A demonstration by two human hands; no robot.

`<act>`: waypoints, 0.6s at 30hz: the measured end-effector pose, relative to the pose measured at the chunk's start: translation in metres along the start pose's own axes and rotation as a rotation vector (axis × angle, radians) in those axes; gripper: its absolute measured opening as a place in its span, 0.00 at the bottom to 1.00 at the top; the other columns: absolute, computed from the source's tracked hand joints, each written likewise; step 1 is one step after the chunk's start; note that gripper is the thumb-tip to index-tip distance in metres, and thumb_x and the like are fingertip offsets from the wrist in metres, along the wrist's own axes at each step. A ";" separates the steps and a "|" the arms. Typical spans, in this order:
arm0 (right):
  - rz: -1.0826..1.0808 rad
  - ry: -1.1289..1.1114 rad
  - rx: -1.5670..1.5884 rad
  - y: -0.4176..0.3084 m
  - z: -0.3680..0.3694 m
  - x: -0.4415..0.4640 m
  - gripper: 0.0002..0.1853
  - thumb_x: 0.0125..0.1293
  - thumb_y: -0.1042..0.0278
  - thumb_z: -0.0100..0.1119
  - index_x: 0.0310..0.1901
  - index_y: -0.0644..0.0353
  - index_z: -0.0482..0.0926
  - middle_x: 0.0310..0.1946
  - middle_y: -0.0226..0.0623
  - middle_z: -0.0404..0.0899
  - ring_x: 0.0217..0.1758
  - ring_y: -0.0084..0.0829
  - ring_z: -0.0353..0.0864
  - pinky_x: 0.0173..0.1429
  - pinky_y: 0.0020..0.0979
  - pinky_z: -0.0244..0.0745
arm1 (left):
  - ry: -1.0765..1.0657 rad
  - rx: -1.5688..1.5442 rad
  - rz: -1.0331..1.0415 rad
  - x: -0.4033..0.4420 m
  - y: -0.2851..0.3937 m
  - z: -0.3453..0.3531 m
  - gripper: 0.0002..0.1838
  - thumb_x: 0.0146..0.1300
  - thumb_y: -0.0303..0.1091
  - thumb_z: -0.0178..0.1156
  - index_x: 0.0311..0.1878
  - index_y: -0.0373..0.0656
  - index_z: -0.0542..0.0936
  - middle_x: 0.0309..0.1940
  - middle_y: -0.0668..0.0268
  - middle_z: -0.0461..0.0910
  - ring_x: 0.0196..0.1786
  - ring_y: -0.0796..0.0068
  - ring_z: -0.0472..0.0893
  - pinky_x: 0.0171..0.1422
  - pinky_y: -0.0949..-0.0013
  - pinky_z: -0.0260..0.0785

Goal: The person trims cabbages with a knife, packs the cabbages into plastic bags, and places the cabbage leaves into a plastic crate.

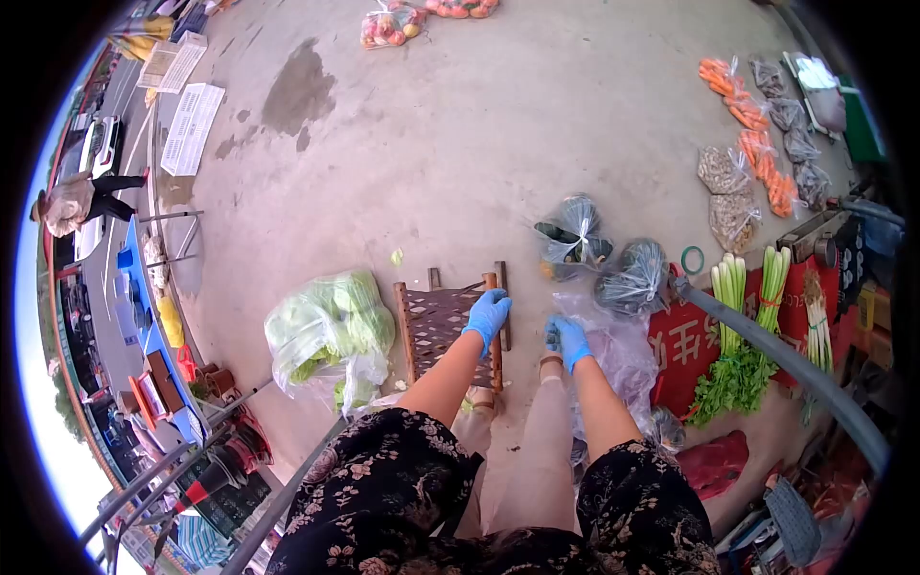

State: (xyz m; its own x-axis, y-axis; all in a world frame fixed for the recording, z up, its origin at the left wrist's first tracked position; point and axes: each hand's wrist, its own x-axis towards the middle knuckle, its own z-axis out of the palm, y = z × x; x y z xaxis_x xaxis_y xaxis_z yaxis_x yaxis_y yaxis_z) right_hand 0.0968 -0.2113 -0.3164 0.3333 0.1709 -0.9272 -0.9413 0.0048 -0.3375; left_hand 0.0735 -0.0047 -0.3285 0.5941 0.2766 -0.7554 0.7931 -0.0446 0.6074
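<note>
A small folding stool with wooden rails and a dark woven strap seat stands in front of me. My left hand, in a blue glove, is closed around the stool's right-hand rail. In a matching glove, my right hand hangs just above my right shoe. Its fingers are loosely bent with darkened tips, and nothing shows in them. Left of the stool sits a clear bag of leafy green vegetables. Beside my right hand lies a crumpled clear plastic bag.
Bagged dark-green produce sits ahead on the right. Celery lies on a red cloth, with a grey metal pole crossing above. Bagged carrots are farther right. White crates and a walking person are at left.
</note>
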 end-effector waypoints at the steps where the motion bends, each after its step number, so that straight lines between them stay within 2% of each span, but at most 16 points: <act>1: 0.017 -0.036 -0.010 0.002 0.019 -0.005 0.10 0.61 0.59 0.51 0.38 0.54 0.74 0.26 0.30 0.75 0.23 0.24 0.74 0.26 0.27 0.70 | 0.045 0.023 0.009 -0.007 0.000 -0.022 0.19 0.57 0.35 0.55 0.51 0.38 0.74 0.47 0.56 0.77 0.49 0.68 0.76 0.55 0.69 0.66; 4: 0.080 -0.144 -0.139 0.014 0.087 -0.030 0.12 0.62 0.60 0.49 0.42 0.56 0.74 0.27 0.31 0.76 0.22 0.23 0.74 0.25 0.25 0.70 | 0.182 -0.007 -0.014 -0.061 -0.031 -0.094 0.19 0.56 0.39 0.55 0.49 0.40 0.75 0.44 0.56 0.79 0.48 0.63 0.78 0.54 0.68 0.68; 5: 0.087 -0.157 -0.196 0.011 0.107 -0.036 0.13 0.63 0.61 0.48 0.44 0.57 0.74 0.28 0.31 0.76 0.22 0.23 0.73 0.24 0.24 0.69 | 0.200 -0.010 -0.086 -0.092 -0.003 -0.120 0.17 0.57 0.35 0.55 0.49 0.38 0.75 0.42 0.59 0.79 0.46 0.70 0.77 0.53 0.70 0.67; 6: 0.090 -0.192 -0.282 0.022 0.128 -0.053 0.13 0.63 0.60 0.48 0.44 0.57 0.75 0.28 0.31 0.76 0.23 0.23 0.74 0.27 0.24 0.70 | 0.238 -0.070 -0.074 -0.112 -0.027 -0.138 0.17 0.57 0.36 0.55 0.48 0.39 0.76 0.41 0.58 0.80 0.44 0.69 0.78 0.52 0.69 0.68; 7: 0.061 -0.228 -0.365 0.022 0.148 -0.060 0.13 0.63 0.59 0.49 0.43 0.57 0.75 0.29 0.31 0.76 0.25 0.24 0.75 0.29 0.25 0.71 | 0.340 -0.007 -0.062 -0.121 -0.041 -0.150 0.16 0.57 0.37 0.55 0.46 0.39 0.77 0.40 0.57 0.80 0.42 0.68 0.78 0.50 0.69 0.68; 12: 0.004 -0.404 -0.900 0.030 0.228 -0.064 0.13 0.64 0.61 0.49 0.44 0.58 0.75 0.29 0.31 0.76 0.25 0.22 0.74 0.29 0.23 0.70 | 0.425 -0.163 -0.289 -0.174 -0.109 -0.178 0.16 0.57 0.39 0.55 0.45 0.41 0.78 0.39 0.58 0.80 0.42 0.66 0.79 0.49 0.68 0.69; 13: -0.087 -0.419 -1.085 0.044 0.234 -0.051 0.13 0.63 0.61 0.50 0.45 0.57 0.75 0.30 0.31 0.76 0.25 0.20 0.73 0.28 0.22 0.69 | 0.448 -0.233 -0.306 -0.191 -0.128 -0.173 0.16 0.57 0.39 0.55 0.45 0.41 0.78 0.39 0.58 0.80 0.42 0.67 0.79 0.49 0.68 0.69; 14: -0.324 -0.442 -1.353 0.049 0.234 -0.032 0.15 0.61 0.61 0.52 0.46 0.58 0.75 0.32 0.34 0.78 0.28 0.26 0.76 0.33 0.26 0.72 | 0.471 -0.305 -0.308 -0.201 -0.142 -0.166 0.16 0.57 0.39 0.55 0.45 0.41 0.78 0.39 0.59 0.80 0.42 0.67 0.79 0.49 0.68 0.69; 15: -0.455 -0.459 -1.511 0.027 0.264 -0.056 0.17 0.57 0.61 0.53 0.46 0.60 0.76 0.36 0.44 0.78 0.39 0.38 0.79 0.49 0.34 0.72 | 0.496 -0.378 -0.291 -0.201 -0.151 -0.160 0.16 0.57 0.39 0.54 0.44 0.40 0.79 0.39 0.59 0.80 0.42 0.67 0.79 0.49 0.68 0.69; 16: -0.567 -0.490 -1.687 0.036 0.267 -0.039 0.19 0.56 0.60 0.54 0.47 0.60 0.75 0.37 0.44 0.78 0.43 0.39 0.77 0.51 0.35 0.71 | 0.493 -0.378 -0.366 -0.220 -0.146 -0.162 0.16 0.58 0.39 0.54 0.44 0.40 0.78 0.40 0.59 0.80 0.44 0.67 0.79 0.51 0.69 0.68; 18: -0.747 -0.506 -2.146 0.024 0.301 -0.037 0.25 0.54 0.56 0.56 0.53 0.57 0.70 0.48 0.44 0.72 0.51 0.40 0.72 0.53 0.38 0.68 | 0.496 -0.462 -0.311 -0.218 -0.177 -0.139 0.15 0.58 0.39 0.53 0.44 0.40 0.78 0.40 0.59 0.80 0.44 0.66 0.78 0.51 0.69 0.67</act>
State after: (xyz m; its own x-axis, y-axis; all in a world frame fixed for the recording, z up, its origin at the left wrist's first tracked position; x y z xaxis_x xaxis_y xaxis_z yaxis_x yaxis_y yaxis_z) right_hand 0.0457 0.0792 -0.2415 0.1153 0.7752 -0.6211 0.7914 -0.4496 -0.4142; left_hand -0.2150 0.0763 -0.2367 0.1343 0.6165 -0.7758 0.7125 0.4841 0.5080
